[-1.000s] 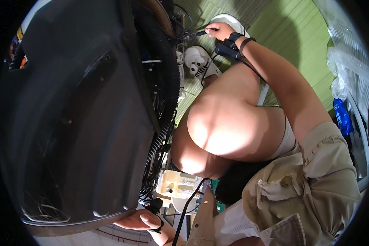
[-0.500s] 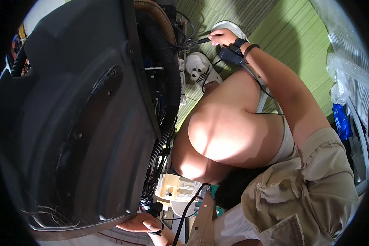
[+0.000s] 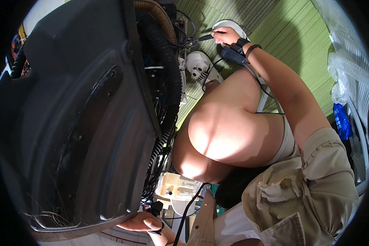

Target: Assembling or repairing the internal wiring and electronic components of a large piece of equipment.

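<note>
Cable (image 3: 205, 38), pinched by the right hand (image 3: 226, 36), sits slightly farther from the panel (image 3: 106, 151), whose edge the uncurled left hand (image 3: 140, 222) meets.

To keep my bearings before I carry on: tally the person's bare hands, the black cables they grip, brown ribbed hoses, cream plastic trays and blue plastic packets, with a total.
Bare hands: 2 (right hand, left hand)
Thick black cable in the right hand: 1
Brown ribbed hose: 1
Cream plastic tray: 1
Blue plastic packet: 1
Total: 6
</note>
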`<action>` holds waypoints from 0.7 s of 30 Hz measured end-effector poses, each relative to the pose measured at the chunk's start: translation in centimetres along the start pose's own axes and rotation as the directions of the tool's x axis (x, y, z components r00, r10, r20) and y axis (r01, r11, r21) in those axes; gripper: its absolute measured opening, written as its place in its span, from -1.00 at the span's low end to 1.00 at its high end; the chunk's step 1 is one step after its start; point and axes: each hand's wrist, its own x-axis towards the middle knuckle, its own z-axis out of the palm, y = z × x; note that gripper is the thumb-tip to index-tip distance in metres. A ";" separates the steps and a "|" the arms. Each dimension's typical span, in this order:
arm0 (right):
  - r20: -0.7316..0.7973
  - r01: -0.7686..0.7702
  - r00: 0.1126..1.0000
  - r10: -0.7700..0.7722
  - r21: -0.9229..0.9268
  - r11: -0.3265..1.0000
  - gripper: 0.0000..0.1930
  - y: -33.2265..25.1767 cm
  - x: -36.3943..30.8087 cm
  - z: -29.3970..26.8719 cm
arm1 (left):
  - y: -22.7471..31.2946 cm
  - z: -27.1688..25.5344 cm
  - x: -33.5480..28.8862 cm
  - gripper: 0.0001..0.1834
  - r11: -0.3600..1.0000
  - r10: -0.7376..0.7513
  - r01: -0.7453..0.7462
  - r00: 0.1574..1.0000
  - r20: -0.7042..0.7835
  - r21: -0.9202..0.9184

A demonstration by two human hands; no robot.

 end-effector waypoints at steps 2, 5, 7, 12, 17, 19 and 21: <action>0.007 0.018 1.000 -0.018 0.001 1.000 -0.75 -0.1 -0.1 0.0 | -0.1 0.0 -0.1 -0.11 0.999 -0.005 0.006 1.000 0.020 -0.045; 0.030 -0.012 0.999 0.015 -0.088 0.996 -0.67 -0.2 0.1 0.1 | -0.3 0.0 -0.2 -0.11 0.997 -0.015 0.016 1.000 0.021 -0.069; 0.053 -0.003 0.999 0.010 -0.124 0.992 -0.65 0.1 0.5 0.1 | -0.2 0.0 -0.2 -0.12 0.997 -0.010 0.012 1.000 0.021 -0.073; 0.080 0.031 0.997 -0.022 -0.107 0.994 -0.63 1.4 1.4 0.2 | 0.0 0.0 0.0 -0.10 1.000 0.021 -0.021 1.000 0.003 0.003; 0.109 0.076 0.992 -0.063 -0.115 0.990 -0.63 1.8 1.4 0.1 | 0.2 0.1 0.2 -0.09 1.000 0.031 -0.031 0.999 0.041 -0.005; 0.094 0.066 0.994 -0.052 -0.146 0.987 -0.63 1.7 1.3 0.2 | 0.3 0.1 0.2 -0.09 0.999 0.040 -0.040 0.998 0.046 0.007; 0.089 0.076 0.994 -0.061 -0.168 0.983 -0.63 1.5 1.2 0.3 | 0.3 0.2 0.2 -0.09 0.999 0.040 -0.041 0.999 0.037 0.027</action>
